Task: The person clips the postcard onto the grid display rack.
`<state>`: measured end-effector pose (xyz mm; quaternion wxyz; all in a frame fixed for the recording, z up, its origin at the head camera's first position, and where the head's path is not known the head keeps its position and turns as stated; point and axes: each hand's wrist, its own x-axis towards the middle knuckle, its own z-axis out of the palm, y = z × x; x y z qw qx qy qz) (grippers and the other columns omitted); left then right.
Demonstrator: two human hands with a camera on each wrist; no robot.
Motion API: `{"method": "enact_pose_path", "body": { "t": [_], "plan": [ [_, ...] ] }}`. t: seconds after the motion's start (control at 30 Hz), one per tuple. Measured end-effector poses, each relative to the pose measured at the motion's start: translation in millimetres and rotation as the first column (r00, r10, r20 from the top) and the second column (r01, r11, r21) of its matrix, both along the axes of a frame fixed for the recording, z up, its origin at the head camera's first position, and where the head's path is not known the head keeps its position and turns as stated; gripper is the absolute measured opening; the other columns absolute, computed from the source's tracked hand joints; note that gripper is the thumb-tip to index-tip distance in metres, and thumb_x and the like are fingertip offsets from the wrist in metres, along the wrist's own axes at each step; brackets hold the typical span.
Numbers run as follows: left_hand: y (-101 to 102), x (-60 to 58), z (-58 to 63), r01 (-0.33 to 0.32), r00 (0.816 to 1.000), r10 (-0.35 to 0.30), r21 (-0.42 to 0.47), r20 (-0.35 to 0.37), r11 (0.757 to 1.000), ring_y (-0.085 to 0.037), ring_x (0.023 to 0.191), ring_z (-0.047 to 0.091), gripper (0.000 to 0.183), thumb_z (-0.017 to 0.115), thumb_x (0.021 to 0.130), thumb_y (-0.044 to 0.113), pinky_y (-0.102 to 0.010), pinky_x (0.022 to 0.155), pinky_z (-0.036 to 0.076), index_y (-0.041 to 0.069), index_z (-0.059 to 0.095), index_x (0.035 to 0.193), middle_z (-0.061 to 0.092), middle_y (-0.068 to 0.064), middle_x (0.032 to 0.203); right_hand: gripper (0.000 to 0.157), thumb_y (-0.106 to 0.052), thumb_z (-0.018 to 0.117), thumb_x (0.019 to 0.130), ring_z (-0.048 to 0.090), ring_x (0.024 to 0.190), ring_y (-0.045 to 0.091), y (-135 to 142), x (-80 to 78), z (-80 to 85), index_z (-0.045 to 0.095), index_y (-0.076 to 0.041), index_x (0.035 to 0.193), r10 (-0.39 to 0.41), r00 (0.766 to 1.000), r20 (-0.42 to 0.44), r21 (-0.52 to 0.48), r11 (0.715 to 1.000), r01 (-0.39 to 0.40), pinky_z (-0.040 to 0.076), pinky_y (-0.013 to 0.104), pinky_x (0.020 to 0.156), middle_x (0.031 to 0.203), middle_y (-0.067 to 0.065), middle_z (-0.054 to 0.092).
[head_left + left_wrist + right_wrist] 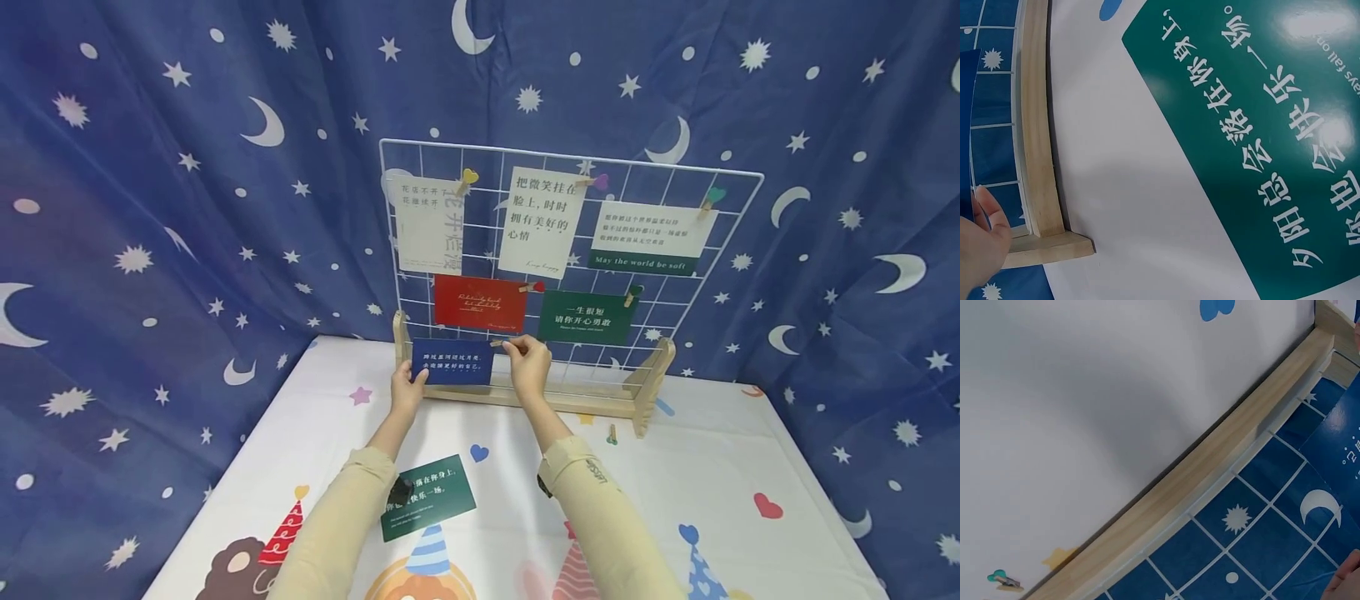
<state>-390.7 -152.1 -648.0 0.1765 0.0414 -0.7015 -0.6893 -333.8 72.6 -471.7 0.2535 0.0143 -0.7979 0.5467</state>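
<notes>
A dark blue card with white writing [453, 367] stands against the lower left of a white wire grid. My left hand [407, 390] pinches the card's left edge; the left wrist view shows the fingers [991, 212] at its edge. My right hand [529, 365] holds a small wooden clothespin [497, 342] at the card's upper right corner. Only the clothespin's tip shows past the fingertips, so whether it grips the wire cannot be told. In the right wrist view just part of the right hand [1345, 579] appears at the edge.
The grid stands in a wooden base [465, 394]. Above hang a red card [480, 304], a green card [585, 329] and several white cards, with heart clothespins. Another green card [431, 500] lies on the table under the left forearm. A loose clothespin [612, 434] lies right.
</notes>
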Motion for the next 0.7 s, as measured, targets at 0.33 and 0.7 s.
{"method": "enact_pose_path", "body": {
  "t": [0.33,0.7],
  "plan": [
    [8.6,10.4,19.8,0.013,0.998,-0.017,0.056,0.064,0.998,-0.014,0.069,0.06,0.023,0.057,0.093,0.008,-0.026,0.06,0.056,0.0,0.053,0.115,0.065,-0.021,0.102,0.009,-0.002,0.07,0.08,0.06,0.063,0.025,-6.8,0.1,-6.8,0.07,0.008,0.081,-0.062,0.997,-0.047,-0.023,0.998,0.061,0.042,0.013,0.054,0.078,0.022,0.07],
    [-3.0,-25.2,-29.5,0.01,0.998,-0.004,0.092,-0.056,0.996,-0.017,0.074,0.067,0.023,0.061,0.091,0.014,-0.025,0.061,0.057,0.008,0.056,0.113,0.067,-0.009,0.096,0.01,-0.001,0.07,0.081,0.059,0.059,0.015,-8.6,-0.5,-14.5,0.069,0.009,0.083,-0.043,0.998,-0.046,-0.108,0.993,0.038,0.042,0.008,0.052,0.076,0.024,0.069]
  ]
}}
